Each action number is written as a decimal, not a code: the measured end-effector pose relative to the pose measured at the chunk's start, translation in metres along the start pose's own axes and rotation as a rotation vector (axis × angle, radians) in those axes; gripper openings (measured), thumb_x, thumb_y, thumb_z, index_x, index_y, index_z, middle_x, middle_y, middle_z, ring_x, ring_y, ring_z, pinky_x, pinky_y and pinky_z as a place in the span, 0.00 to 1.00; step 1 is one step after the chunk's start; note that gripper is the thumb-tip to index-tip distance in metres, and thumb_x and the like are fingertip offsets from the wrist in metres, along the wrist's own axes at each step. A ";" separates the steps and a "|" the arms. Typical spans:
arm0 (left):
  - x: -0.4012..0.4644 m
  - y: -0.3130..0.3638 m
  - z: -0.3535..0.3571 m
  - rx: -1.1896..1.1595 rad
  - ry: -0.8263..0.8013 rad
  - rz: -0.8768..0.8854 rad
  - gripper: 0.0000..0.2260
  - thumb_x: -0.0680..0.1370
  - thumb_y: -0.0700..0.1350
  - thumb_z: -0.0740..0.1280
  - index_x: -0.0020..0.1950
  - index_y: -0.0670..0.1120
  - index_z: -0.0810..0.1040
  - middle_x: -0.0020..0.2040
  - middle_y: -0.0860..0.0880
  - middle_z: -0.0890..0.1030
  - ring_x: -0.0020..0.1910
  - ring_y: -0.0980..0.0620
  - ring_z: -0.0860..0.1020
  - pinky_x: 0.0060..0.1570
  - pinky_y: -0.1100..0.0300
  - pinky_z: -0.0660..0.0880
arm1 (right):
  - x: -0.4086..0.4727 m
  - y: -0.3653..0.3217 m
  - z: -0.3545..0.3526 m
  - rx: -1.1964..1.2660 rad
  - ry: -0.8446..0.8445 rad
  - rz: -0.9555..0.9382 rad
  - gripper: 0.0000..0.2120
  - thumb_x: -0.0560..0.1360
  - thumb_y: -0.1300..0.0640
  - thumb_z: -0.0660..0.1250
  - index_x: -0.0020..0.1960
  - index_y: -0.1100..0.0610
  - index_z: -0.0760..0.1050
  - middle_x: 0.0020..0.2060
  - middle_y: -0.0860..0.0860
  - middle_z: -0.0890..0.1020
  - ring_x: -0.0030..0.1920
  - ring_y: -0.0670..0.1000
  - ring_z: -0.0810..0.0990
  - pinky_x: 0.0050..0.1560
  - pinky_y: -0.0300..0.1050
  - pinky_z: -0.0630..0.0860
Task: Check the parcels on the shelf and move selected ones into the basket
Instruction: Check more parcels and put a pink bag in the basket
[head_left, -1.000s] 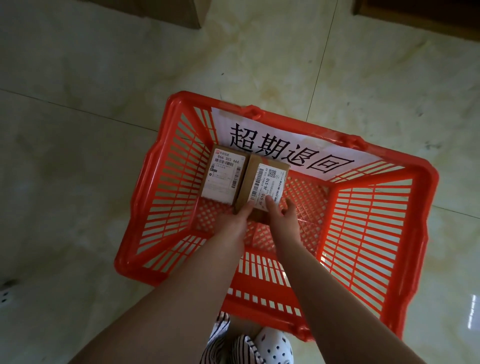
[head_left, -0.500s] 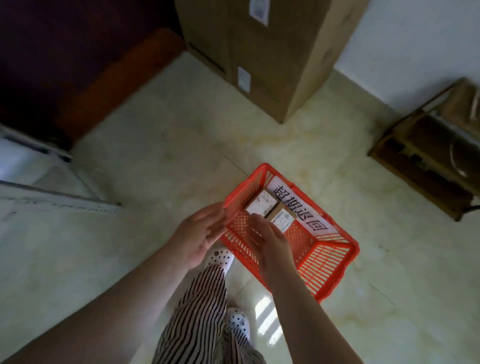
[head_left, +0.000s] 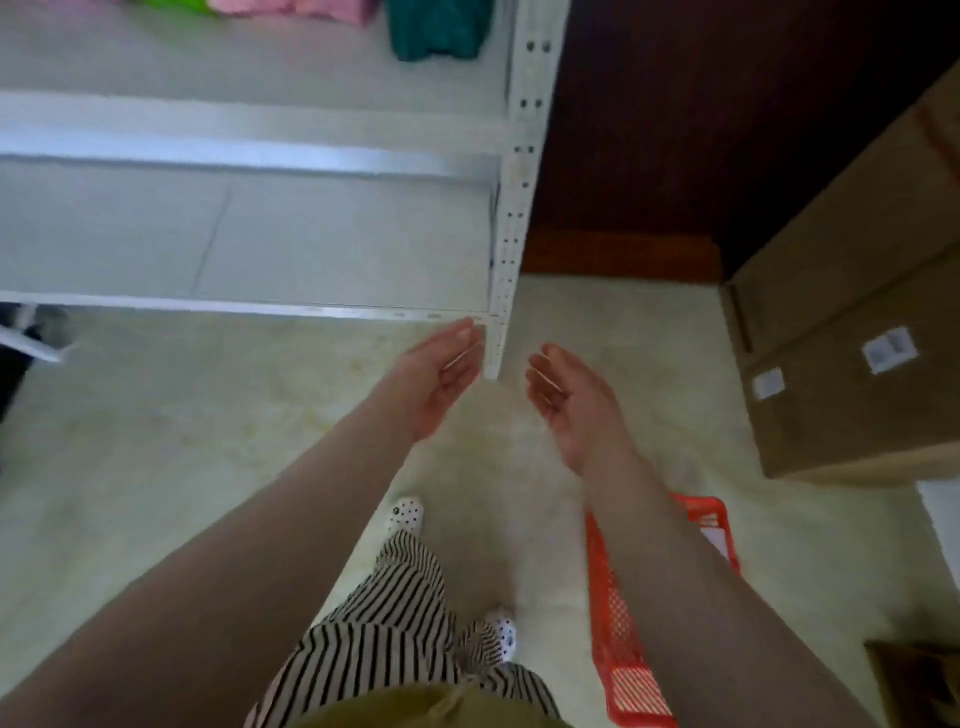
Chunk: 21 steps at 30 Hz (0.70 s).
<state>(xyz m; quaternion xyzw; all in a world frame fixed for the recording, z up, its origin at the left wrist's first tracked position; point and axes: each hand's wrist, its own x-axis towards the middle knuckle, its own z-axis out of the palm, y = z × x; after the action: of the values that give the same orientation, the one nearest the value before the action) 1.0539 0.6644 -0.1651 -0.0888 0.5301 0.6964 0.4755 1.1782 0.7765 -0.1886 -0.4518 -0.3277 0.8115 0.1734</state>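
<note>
White metal shelf (head_left: 249, 234) fills the upper left of the head view, its corner post standing just beyond the person's fingertips. Both hands are raised in front of it with palms turned toward each other: the left hand (head_left: 439, 382) and the right hand (head_left: 563, 397) each have relaxed, nearly straight fingers and hold nothing. The tiers in view look bare, except for the top one, where soft bundles in green (head_left: 439, 28) and pink (head_left: 291, 8) lie at the frame's upper edge; whether these are parcels is hard to tell through the blur.

Judging by the empty hands aimed at the shelf, the step in hand is the reach for another parcel to check. The next move would call for lifting the hands to a tier that actually carries something, taking one item with a firm grip, and turning it so its label can be read.

On the floor by the person's right leg sits the red basket (head_left: 613, 623), well apart from the shelf and largely hidden behind the right forearm. Only its near mesh wall and a rim corner show, so its contents cannot be told. Large cardboard boxes (head_left: 841, 364) with small white labels stand at the right, closed.
</note>
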 end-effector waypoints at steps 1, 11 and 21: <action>-0.007 0.018 -0.018 -0.038 0.024 0.034 0.08 0.80 0.40 0.64 0.58 0.48 0.78 0.48 0.53 0.83 0.49 0.57 0.80 0.48 0.65 0.78 | -0.001 0.002 0.029 -0.042 -0.041 0.008 0.04 0.78 0.58 0.68 0.50 0.56 0.80 0.43 0.51 0.84 0.41 0.47 0.81 0.43 0.38 0.79; -0.036 0.170 -0.213 -0.288 0.164 0.188 0.11 0.79 0.41 0.66 0.61 0.48 0.77 0.50 0.53 0.82 0.53 0.56 0.79 0.51 0.64 0.75 | -0.002 0.076 0.294 -0.289 -0.291 0.064 0.10 0.78 0.55 0.68 0.57 0.58 0.78 0.47 0.52 0.84 0.46 0.49 0.83 0.50 0.40 0.79; -0.042 0.347 -0.373 -0.325 0.261 0.308 0.12 0.77 0.40 0.68 0.60 0.46 0.79 0.46 0.52 0.83 0.48 0.57 0.81 0.48 0.65 0.77 | 0.005 0.133 0.539 -0.371 -0.349 0.058 0.05 0.77 0.55 0.70 0.49 0.56 0.79 0.43 0.52 0.83 0.42 0.50 0.81 0.47 0.40 0.80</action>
<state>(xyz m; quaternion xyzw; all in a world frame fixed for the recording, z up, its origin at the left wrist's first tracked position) 0.6722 0.3387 -0.0692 -0.1712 0.4754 0.8194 0.2708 0.7213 0.4814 -0.0799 -0.3382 -0.4830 0.8076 0.0052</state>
